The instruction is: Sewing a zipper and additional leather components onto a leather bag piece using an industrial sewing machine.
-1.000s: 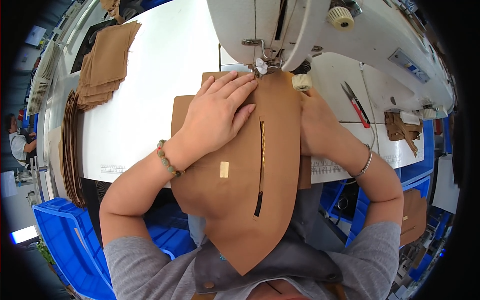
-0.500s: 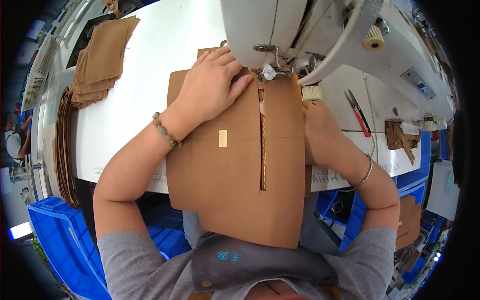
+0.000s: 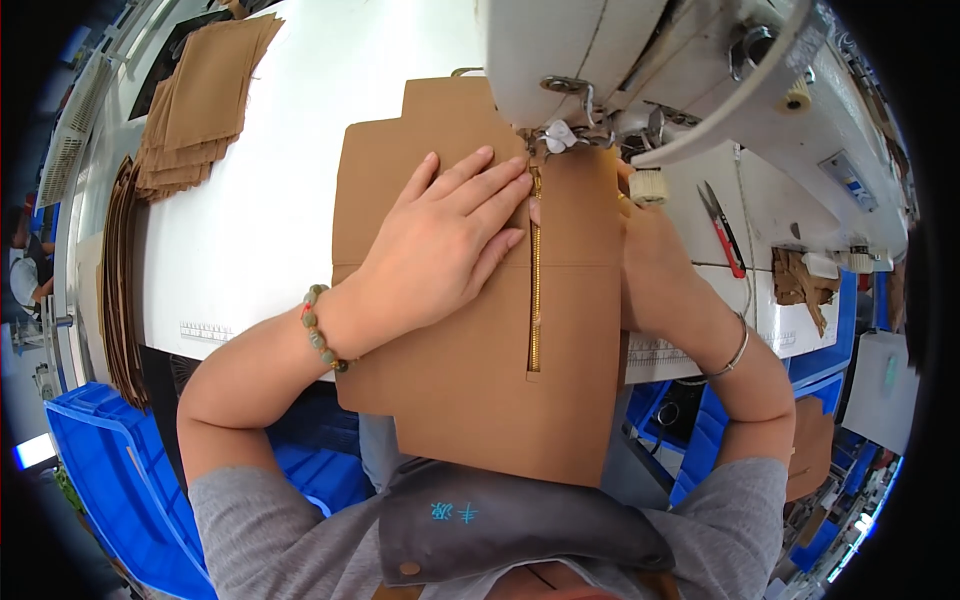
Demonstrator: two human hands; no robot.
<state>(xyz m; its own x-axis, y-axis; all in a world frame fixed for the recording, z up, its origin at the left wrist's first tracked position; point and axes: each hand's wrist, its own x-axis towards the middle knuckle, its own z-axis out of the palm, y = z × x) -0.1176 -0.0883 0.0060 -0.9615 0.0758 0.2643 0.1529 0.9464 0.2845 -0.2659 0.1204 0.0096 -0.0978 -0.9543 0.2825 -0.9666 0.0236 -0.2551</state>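
Observation:
A brown fabric panel lies under the presser foot of a white sewing machine. A gold-toothed zipper shows in a long slot in the panel. My left hand rests flat on the panel, left of the slot, its fingers stretched toward the presser foot. At the panel's right edge is my right hand; most of its fingers are hidden beneath the fabric and behind the machine. A fingertip shows through the slot near the zipper's upper part.
Brown cut pieces are stacked at the far left, beside more folded brown pieces. Red-handled thread snips and brown scraps lie to the right. A blue bin stands below left.
My left hand has slid back from near the needle and now covers the small gold label on the panel. The panel sits slightly farther forward. My right hand stays by its edge.

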